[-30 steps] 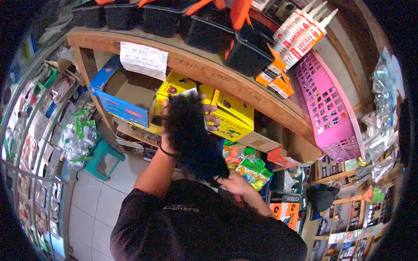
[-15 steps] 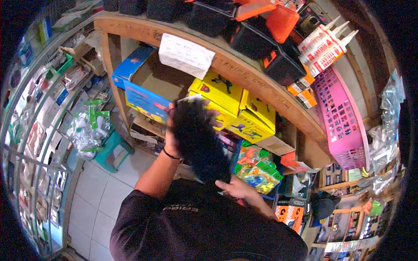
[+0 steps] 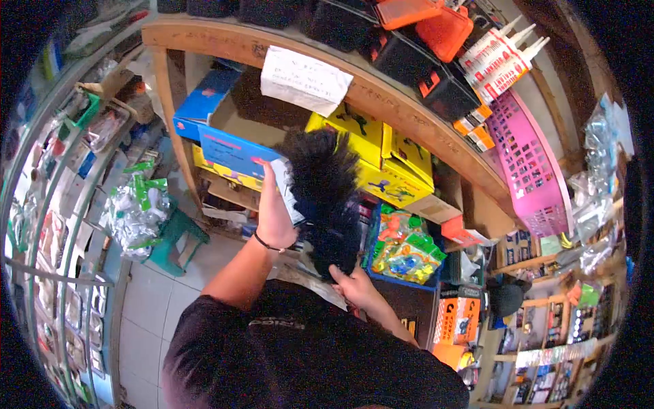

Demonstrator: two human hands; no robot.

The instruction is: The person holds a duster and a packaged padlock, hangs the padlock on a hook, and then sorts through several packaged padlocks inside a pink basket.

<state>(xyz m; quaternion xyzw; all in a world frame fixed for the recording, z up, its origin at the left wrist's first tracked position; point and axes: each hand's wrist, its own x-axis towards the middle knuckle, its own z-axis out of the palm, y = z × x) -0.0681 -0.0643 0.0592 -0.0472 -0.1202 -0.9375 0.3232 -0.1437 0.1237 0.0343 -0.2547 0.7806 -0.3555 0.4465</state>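
A black bristly brush stands upright between my hands, its spiky fibres spreading at the top. My left hand, with a dark band at the wrist, lies along its left side with the thumb pointing up; the other fingers are mostly hidden. Beside that palm is a white label or card, its print unreadable. My right hand grips the brush's lower end, thumb in front. Some clear plastic shows just below the brush.
Ahead, a wooden shelf holds an open blue box and yellow boxes. To the right are a blue crate of bagged goods, a pink basket and sealant tubes. A green stool bears plastic bags at left.
The brush has become more upright and shifted slightly right. My left hand has turned, so its fingers no longer show across the brush and the white label shows more. My right hand keeps hold low down.
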